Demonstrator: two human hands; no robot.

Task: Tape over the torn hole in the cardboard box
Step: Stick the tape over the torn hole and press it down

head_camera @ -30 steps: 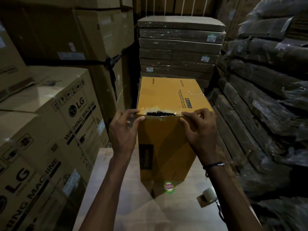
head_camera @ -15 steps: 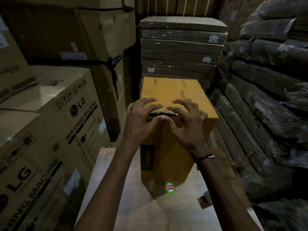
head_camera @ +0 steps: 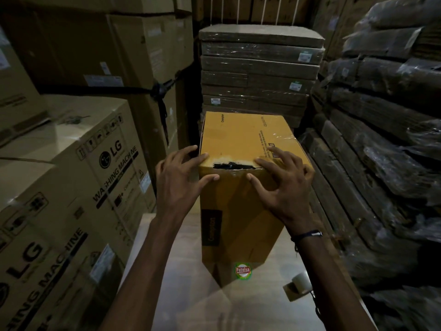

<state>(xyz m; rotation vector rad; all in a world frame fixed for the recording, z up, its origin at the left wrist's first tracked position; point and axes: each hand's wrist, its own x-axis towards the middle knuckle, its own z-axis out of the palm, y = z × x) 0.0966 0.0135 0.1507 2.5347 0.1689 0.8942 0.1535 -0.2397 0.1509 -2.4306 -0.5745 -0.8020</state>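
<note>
A tall yellow cardboard box [head_camera: 241, 211] stands upright on a pale table [head_camera: 171, 295]. A dark torn hole [head_camera: 232, 166] runs along its near top edge, with glossy clear tape lying over that area. My left hand [head_camera: 177, 177] rests at the box's top left corner, fingers spread, thumb on the front face. My right hand [head_camera: 284, 182] presses on the top right of the edge, fingers spread over the top, thumb on the front. Neither hand holds anything. A roll of clear tape [head_camera: 301, 281] lies on the table at the lower right.
Large LG washing machine cartons [head_camera: 71, 187] are stacked close on the left. Flat wrapped packs [head_camera: 260, 75] are piled behind the box. Dark plastic-wrapped bundles [head_camera: 381, 151] fill the right side. A round Patelsa sticker [head_camera: 243, 270] sits low on the box.
Half a second ago both hands met over the hole at the middle of the edge. They have slid apart toward the box's corners, and the hole shows between them again.
</note>
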